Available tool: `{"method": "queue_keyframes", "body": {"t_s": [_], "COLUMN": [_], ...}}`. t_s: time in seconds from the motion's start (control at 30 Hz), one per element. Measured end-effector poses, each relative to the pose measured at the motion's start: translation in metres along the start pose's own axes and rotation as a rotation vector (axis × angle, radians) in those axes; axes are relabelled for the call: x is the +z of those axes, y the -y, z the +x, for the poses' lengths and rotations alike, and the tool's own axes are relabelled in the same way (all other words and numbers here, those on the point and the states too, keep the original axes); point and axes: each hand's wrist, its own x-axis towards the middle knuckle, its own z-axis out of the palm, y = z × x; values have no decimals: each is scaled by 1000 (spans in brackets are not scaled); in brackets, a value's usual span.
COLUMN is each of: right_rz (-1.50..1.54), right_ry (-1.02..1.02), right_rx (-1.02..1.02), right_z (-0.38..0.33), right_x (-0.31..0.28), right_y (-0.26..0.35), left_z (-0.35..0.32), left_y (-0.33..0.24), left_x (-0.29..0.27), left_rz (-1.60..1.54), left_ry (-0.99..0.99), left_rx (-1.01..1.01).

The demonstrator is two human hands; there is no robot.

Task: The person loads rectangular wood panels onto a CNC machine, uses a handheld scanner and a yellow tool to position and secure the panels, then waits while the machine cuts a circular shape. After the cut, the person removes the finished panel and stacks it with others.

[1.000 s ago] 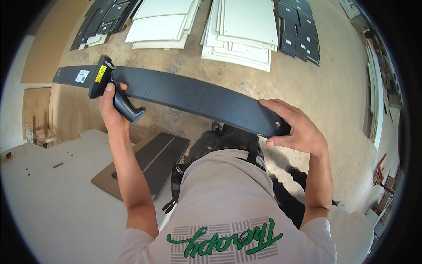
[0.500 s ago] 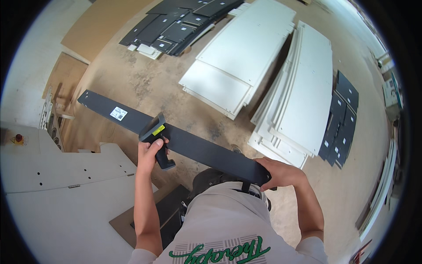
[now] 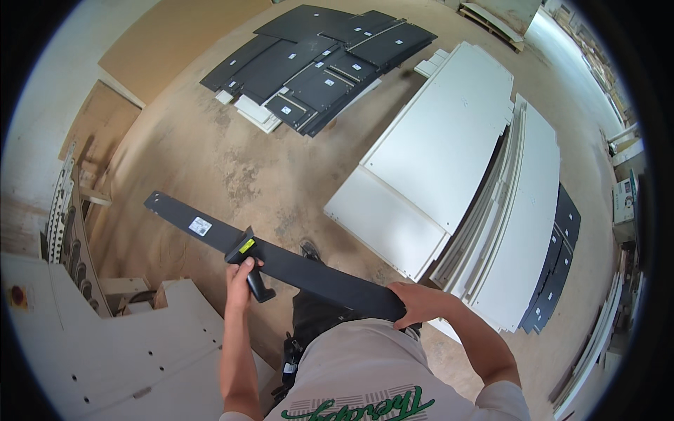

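Note:
A long, narrow black board (image 3: 316,275) slants across in front of my body, its far end to the left. Near that end it bears a white label (image 3: 200,226). My left hand (image 3: 241,275) is wrapped round the grip of a black handheld barcode scanner (image 3: 257,286), which has a yellow sticker. The scanner's head overlaps the board's middle; whether my left fingers also support the board from below is hidden. At the near right end, my right hand (image 3: 420,302) grips the board, thumb at the near side.
Stacked black panels (image 3: 281,70) with labels lie ahead on the floor. White panel stacks (image 3: 435,147) spread to the right, with more black panels (image 3: 551,263) beyond them. A white machine cabinet (image 3: 105,351) with a red knob (image 3: 19,297) stands at left. My shoe (image 3: 309,249) shows beyond the board.
The view has shifted, with the floor stacks now lower and further right and more of the black panels showing. My hands keep hold of the scanner and the board.

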Motion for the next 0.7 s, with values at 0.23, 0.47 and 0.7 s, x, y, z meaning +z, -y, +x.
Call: {"method": "queue_keyframes", "body": {"t_s": [0.23,0.47,0.7], "right_rz": [146,450,605], "right_ry": [-359,-658,-884], "right_rx": [200,331,442], "right_z": [110,225,421], "right_x": [-105,-199,-373], "right_y": [92,120,76], "left_z": [206,319,512], "left_y": [-71,-130,-130], "left_x": [49,92,-6], "left_rz": [-48,60,34], "left_ry": [264,749,420], "left_rx": [-321,-329,-402]}}
